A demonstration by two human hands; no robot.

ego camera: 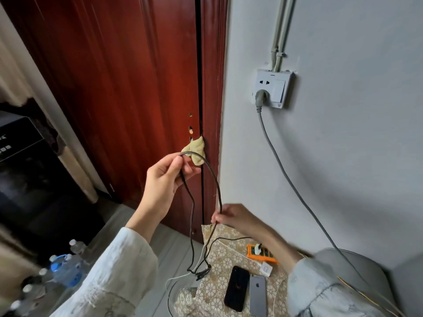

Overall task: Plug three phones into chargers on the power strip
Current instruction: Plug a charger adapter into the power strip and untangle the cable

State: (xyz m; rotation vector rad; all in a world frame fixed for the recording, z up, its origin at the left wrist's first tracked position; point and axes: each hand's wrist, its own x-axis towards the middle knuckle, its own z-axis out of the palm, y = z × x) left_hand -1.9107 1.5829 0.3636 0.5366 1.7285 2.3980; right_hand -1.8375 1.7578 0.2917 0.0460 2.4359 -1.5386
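Note:
My left hand [166,179] is raised in front of the red door and pinches a black braided cable [216,186] at its top loop. My right hand [231,217] grips the same cable lower down, just above the table. The cable's loose ends dangle off the table's left edge. An orange power strip [267,256] lies on the patterned tablecloth [222,255] with a white charger [258,248] plugged in. A black phone [237,288] and a grey phone [258,295] lie side by side, back up. Beside them rests a second white charger [266,269].
A grey cord [286,170] runs from the wall socket [273,88] down behind the table. A white cable [176,279] hangs off the table's left edge. Water bottles [66,268] stand on the floor at lower left. A grey cushion [357,266] sits at the right.

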